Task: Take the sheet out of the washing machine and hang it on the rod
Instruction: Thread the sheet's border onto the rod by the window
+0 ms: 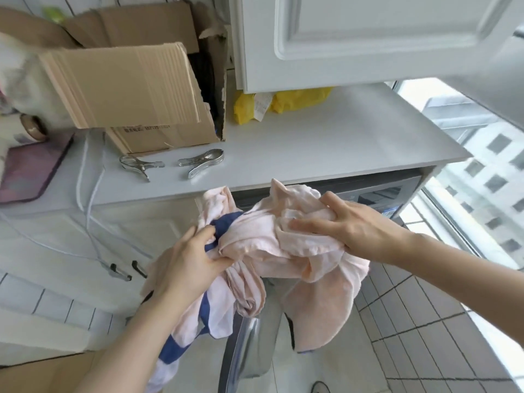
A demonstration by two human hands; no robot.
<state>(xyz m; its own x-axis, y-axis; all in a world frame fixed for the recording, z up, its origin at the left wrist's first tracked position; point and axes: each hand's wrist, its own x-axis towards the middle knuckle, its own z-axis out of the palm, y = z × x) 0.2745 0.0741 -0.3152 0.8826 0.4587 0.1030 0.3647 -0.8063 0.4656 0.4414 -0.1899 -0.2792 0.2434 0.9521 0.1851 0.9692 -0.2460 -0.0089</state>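
A crumpled pale pink sheet (263, 242) with dark blue stripes hangs bunched in front of the grey washing machine (397, 191), which sits under the white counter. My left hand (190, 256) grips the sheet's left side where a blue band shows. My right hand (348, 225) holds the top right of the bundle, fingers spread over the cloth. Loose ends of the sheet trail down over the machine's silver door (249, 344). No rod is in view.
The white counter (326, 143) carries an open cardboard box (136, 89), two metal clips (170, 164), and yellow bags (283, 102). A white cupboard door (368, 35) hangs overhead. A window (487, 177) lies right, tiled floor (411, 321) below, white cabinets left.
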